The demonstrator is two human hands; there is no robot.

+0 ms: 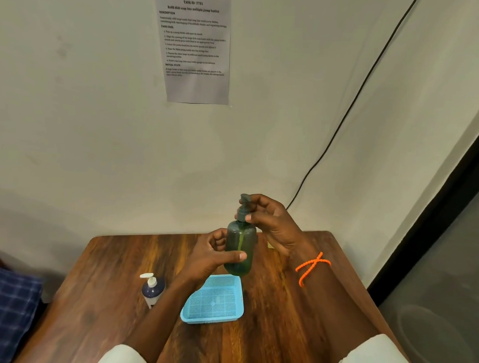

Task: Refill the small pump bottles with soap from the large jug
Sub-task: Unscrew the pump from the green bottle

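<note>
Head view: green bottle (240, 248) held upright in the air above the far half of the table (283, 305), over the far edge of the basket (214, 300). Translucent green body, dark pump (243, 207) seated on the neck, a pale dip tube visible inside.

Left hand (211, 255) grips the bottle body from the left, thumb laid across the front near the lower half, fingers curled behind. Right hand (269, 223) pinches the pump collar, thumb tip at the base of the pump and fingers curled round the far side of the pump head. Orange band (311, 266) crossed on the right wrist. Pale sleeves at the bottom edge on both arms.

Blue mesh basket sits on the table below the bottle, nothing in it. White bottle (151, 289), with a dark upper part and a white pump, stands on the table left of the basket, apart from it, partly behind the left forearm.

Printed sheet (195, 44) is fixed to the wall. Black cable (352, 103) runs diagonally down the wall toward the table's far right corner. Blue checked cloth (8, 306) at the left edge. Large jug not identifiable.
</note>
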